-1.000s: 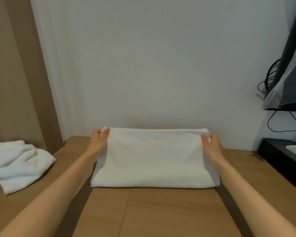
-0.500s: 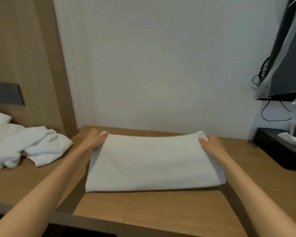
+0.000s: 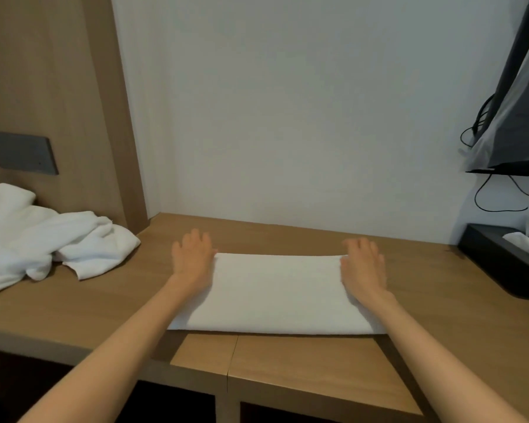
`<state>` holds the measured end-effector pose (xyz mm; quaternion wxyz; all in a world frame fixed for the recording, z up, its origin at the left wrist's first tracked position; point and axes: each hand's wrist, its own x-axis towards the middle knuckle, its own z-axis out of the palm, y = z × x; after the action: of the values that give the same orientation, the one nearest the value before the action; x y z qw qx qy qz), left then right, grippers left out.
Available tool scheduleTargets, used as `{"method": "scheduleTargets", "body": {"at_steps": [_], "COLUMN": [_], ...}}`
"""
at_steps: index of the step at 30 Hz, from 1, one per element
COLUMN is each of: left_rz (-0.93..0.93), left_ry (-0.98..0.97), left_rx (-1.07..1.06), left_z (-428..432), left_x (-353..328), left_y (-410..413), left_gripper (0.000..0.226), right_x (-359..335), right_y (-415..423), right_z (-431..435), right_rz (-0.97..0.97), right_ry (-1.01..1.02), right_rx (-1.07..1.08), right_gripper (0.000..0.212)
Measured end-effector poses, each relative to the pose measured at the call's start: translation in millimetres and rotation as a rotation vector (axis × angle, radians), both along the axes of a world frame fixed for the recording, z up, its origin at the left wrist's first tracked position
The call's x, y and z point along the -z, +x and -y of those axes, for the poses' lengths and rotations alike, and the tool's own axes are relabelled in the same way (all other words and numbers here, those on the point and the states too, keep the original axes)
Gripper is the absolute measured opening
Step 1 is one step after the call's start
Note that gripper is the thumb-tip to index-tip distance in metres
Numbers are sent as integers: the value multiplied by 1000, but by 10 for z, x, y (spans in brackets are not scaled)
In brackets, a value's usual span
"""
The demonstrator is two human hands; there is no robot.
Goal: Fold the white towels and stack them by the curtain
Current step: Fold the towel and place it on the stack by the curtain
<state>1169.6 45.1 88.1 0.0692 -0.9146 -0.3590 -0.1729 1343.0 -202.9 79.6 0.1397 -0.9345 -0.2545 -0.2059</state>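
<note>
White towel (image 3: 275, 294), flat rectangle; L hand (image 3: 193, 257), R hand (image 3: 364, 267) press ends, both open-palmed.

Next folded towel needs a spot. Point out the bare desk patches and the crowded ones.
Bare desk: between the crumpled towel pile and the left hand; the strip between the folded towel and the wall; between the right hand and the black tissue box; the front edge. Crowded: far left, under the pile.

One head-worn wide-angle view looks forward and down across the tabletop (image 3: 287, 355) toward the wall (image 3: 287, 117) at 12 o'clock, close in; the folded towel (image 3: 275, 291) sits near, edges probably bowed by the lens.
</note>
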Motion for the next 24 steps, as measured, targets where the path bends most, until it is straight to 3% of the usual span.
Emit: {"method": "scheduleTargets", "body": {"at_steps": [3,5,9,24], "left_rz": [30,19,-103,-97], "left_ry": [-76,-214,-348,-394], "left_rx": [236,321,282,71], "left_z": [315,584,823,166], "left_x": [-22,68,370,359], "left_y": [151,252,280,-286], "left_gripper": [38,46,53,69], "right_x": [-37,5,214,249], "right_y": [-314,-522,-700,-196], "right_z": [-330,-575,-786,221], "right_rz": [-149,-273,-391,-409], "right_ry": [27,-66,-285,-257], "right_rx": [-260,-340,-279,-61], "right_gripper": [41,47,52,60]}}
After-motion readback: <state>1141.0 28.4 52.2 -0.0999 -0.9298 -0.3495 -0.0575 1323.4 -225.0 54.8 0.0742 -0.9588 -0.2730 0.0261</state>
